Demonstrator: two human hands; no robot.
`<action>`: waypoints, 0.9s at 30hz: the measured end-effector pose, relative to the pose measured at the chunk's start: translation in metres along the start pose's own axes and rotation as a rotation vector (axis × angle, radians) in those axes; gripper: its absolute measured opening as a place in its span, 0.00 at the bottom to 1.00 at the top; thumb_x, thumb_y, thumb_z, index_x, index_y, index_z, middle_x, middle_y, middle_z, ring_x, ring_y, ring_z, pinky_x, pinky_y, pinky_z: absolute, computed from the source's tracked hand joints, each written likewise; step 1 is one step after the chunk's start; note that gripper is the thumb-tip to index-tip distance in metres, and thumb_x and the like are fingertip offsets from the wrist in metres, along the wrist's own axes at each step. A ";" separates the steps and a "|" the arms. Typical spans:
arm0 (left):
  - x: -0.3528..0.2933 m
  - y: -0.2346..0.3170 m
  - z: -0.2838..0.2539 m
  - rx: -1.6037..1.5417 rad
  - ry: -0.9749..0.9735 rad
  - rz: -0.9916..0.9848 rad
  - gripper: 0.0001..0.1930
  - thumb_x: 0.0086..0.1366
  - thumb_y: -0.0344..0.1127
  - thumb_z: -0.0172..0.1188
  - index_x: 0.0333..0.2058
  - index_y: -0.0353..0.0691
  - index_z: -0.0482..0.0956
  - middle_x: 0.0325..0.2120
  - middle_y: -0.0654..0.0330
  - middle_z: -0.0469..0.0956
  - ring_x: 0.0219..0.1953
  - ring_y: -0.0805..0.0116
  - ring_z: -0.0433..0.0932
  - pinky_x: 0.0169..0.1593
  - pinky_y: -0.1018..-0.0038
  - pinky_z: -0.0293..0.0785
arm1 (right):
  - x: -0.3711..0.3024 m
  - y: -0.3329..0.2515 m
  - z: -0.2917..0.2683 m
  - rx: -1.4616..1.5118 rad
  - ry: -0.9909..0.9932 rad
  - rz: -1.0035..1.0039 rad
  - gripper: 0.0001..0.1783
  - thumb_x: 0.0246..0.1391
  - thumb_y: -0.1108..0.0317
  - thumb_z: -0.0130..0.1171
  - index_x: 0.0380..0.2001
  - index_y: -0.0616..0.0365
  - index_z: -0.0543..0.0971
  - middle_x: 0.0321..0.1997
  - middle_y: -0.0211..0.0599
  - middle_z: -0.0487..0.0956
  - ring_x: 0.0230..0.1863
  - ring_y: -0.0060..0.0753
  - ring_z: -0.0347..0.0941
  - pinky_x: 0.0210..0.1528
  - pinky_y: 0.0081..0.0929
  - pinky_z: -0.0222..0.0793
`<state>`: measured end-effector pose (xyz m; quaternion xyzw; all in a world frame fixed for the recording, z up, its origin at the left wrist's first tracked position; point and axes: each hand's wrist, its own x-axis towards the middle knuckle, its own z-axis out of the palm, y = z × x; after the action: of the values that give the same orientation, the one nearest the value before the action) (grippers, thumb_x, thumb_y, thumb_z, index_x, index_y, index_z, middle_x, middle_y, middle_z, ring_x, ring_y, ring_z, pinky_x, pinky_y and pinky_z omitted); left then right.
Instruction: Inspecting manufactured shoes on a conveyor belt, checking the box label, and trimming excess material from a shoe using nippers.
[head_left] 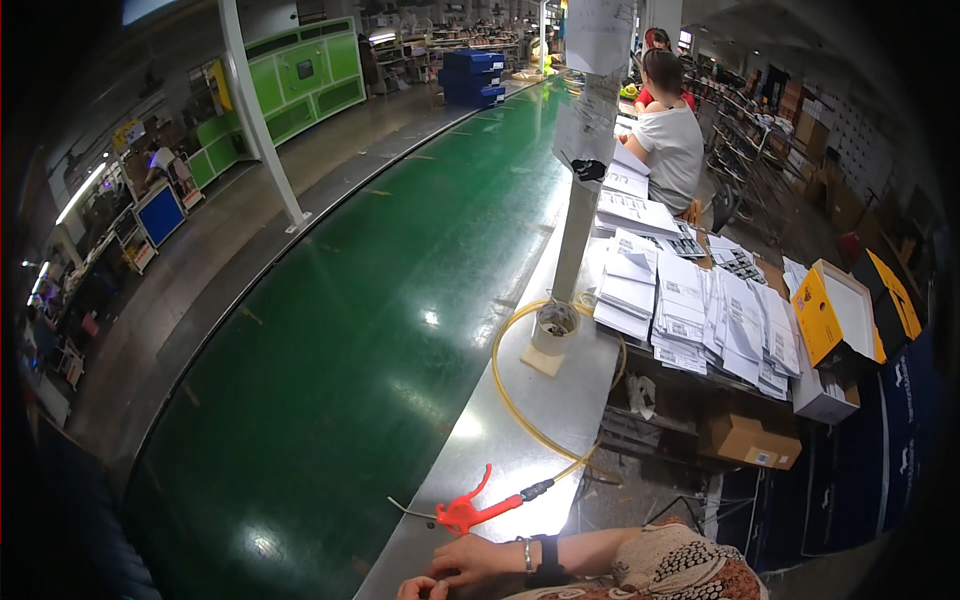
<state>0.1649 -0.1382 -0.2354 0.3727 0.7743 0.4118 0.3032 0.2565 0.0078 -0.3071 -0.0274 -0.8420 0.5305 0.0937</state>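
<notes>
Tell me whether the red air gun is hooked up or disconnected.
Hooked up: a black fitting joins the handle of the air gun to the yellow hose. Whether air is on, I cannot tell.

Tiny, illegible print covers the white sheets (683,300) at right; unreadable white lettering marks the dark blue boxes (850,485) at near right.

Left hand (424,590), below air gun (475,513), mostly cut off by lower edge; any grip unclear. Right hand (466,558), just below air gun: fingertips hidden. Hose (530,428), beyond air gun, partly behind post (575,235). Papers (684,305), right of and beyond air gun: print too small.
</notes>
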 end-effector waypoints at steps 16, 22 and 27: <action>0.005 0.008 0.003 0.168 -0.066 0.116 0.10 0.58 0.39 0.55 0.28 0.38 0.74 0.25 0.50 0.73 0.28 0.52 0.72 0.33 0.64 0.68 | -0.003 0.006 0.001 -0.101 -0.052 -0.081 0.09 0.43 0.62 0.55 0.25 0.55 0.73 0.26 0.34 0.70 0.30 0.39 0.71 0.29 0.32 0.66; 0.006 -0.004 0.008 0.217 -0.078 0.124 0.11 0.58 0.40 0.55 0.27 0.38 0.73 0.24 0.50 0.72 0.27 0.51 0.71 0.32 0.63 0.67 | -0.004 0.008 0.003 -0.131 -0.022 -0.087 0.08 0.42 0.64 0.56 0.27 0.55 0.74 0.26 0.34 0.71 0.30 0.39 0.71 0.30 0.32 0.66; 0.004 0.001 0.006 0.176 -0.080 0.127 0.12 0.59 0.41 0.55 0.28 0.37 0.72 0.25 0.47 0.72 0.29 0.48 0.71 0.33 0.62 0.68 | -0.003 0.005 0.001 -0.082 -0.014 -0.085 0.10 0.42 0.63 0.57 0.29 0.55 0.75 0.26 0.34 0.71 0.31 0.39 0.71 0.30 0.32 0.67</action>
<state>0.1677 -0.1323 -0.2379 0.4625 0.7695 0.3454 0.2733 0.2592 0.0091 -0.3125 0.0082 -0.8640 0.4915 0.1090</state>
